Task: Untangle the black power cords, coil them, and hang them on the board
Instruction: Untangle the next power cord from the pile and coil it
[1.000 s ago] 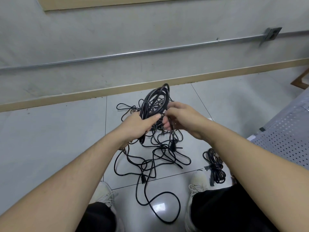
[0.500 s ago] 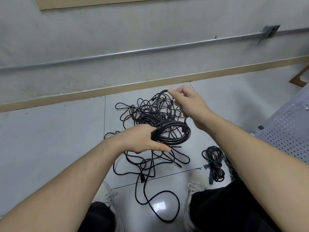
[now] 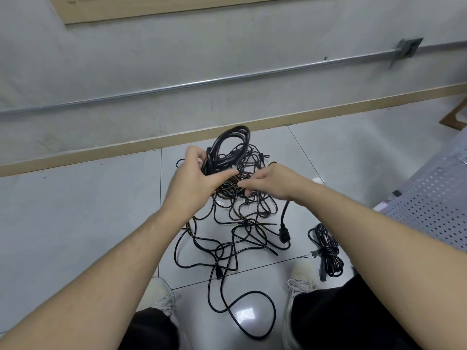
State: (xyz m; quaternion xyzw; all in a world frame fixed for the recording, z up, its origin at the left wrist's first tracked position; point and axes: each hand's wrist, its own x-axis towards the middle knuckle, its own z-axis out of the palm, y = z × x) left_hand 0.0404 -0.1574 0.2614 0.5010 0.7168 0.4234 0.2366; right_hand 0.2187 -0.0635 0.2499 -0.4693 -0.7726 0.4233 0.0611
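Black coil: a bundle of looped black power cord (image 3: 228, 150) stands upright above the floor, its top loop in front of the wooden skirting board (image 3: 328, 111).
Left hand: the left hand (image 3: 194, 178) grips the lower part of the coil, fingers curled round the strands and the thumb stretched across the front.
Right hand: the right hand (image 3: 271, 181) sits just beside the left, fingertips drawn together; it seems to pinch a thin strand, though the blur there leaves this unsure.
Hanging end: a thick black cord with a block-shaped black plug (image 3: 284, 234) drops from under the right wrist, the plug hanging near the floor.
Tangle: a loose heap of thin black power cords (image 3: 240, 223) sprawls over the pale grey floor tiles (image 3: 75, 210) below both hands, one long loop running down between the white shoes (image 3: 164, 296).
Finished bundle: a small coiled black cord (image 3: 327, 251) lies on the tiles right of the tangle, apart from it.
Right edge: a perforated grey metal seat (image 3: 429, 205).
Wall: a grey metal conduit pipe (image 3: 202, 84) runs across.
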